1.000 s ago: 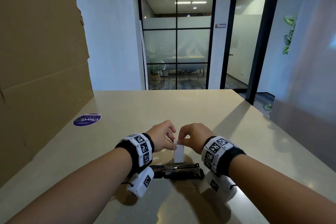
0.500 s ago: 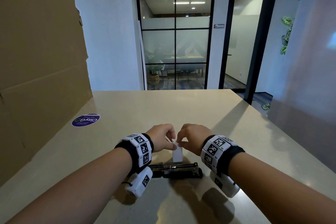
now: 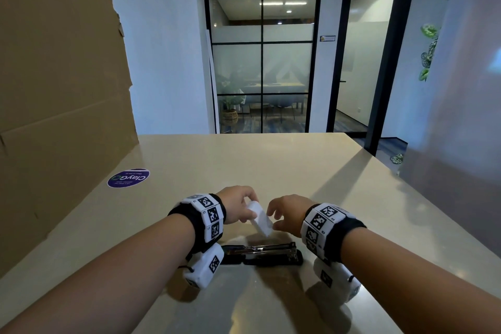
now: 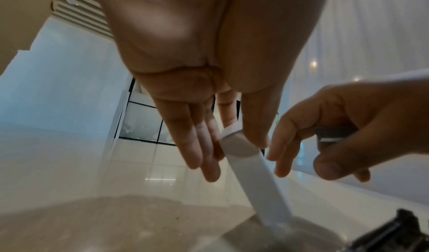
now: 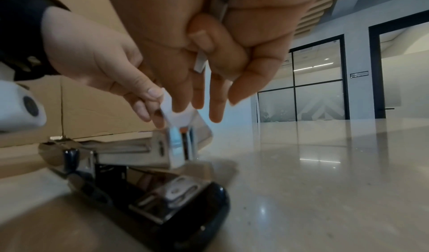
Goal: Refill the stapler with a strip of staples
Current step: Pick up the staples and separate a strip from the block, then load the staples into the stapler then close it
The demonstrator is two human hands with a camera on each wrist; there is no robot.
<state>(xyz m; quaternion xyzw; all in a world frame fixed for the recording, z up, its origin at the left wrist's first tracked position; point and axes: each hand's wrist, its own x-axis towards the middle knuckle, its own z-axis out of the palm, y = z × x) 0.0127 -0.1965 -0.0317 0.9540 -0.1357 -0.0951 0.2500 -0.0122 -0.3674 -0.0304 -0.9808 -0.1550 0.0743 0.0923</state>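
Observation:
A small white staple box [image 3: 260, 219] leans to the right above the table, its lower end near the surface. My left hand [image 3: 248, 211] pinches its upper end between thumb and fingers, which the left wrist view shows on the box [image 4: 253, 173]. My right hand [image 3: 276, 218] hovers just right of the box and clamps a silvery strip of staples [image 5: 200, 63] under its thumb; the other fingers hang loose. The black stapler [image 3: 261, 252] lies opened flat in front of both wrists, its metal magazine [image 5: 162, 151] exposed.
A tall cardboard sheet [image 3: 59, 89] stands along the left side of the beige table [image 3: 271, 165]. A round purple sticker [image 3: 128, 178] lies near it. The table's right edge drops off beside a pale wall [image 3: 461, 116].
The white box stood upright with both hands at its top. It now tilts right in the left hand, and the right hand has come off its top.

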